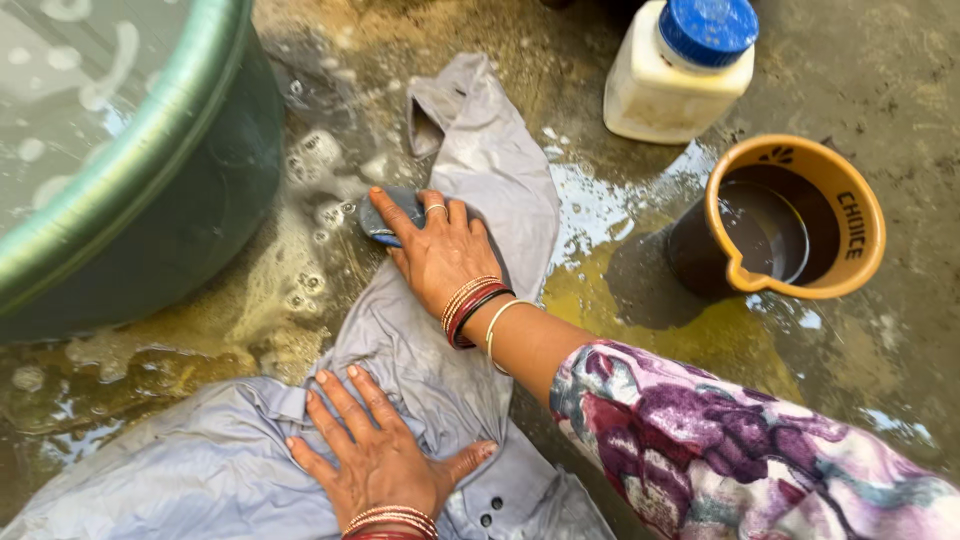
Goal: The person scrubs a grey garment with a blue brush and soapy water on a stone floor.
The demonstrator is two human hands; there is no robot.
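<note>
Two hands are on a wet grey shirt spread over the soapy concrete floor; the left hand lies flat and open, fingers spread, pressing the body of the shirt down near the collar, while the right hand is curled over a small blue scrubber, gripping it against the sleeve that runs up toward the top of the view; whether it is a brush or a bar of soap I cannot quite tell, since the fingers cover most of it. By my reckoning the scrubbing of the sleeve is the step in hand, with the cuff end beyond the scrubber not yet reached; a next stroke would call for steady downward pressure from the flat hand so the slick cloth does not slide, and short passes along the sleeve. The cloth looks thin and limp, clinging in soft folds; dark buttons show near the bottom edge. Suds and yellowish water pool around it; the floor is rough and gritty. Just left stands a big round green tub of foamy water; to the right, an orange mug with a dark inside holding water, and behind it a squat cream jar with a blue screw lid.
</note>
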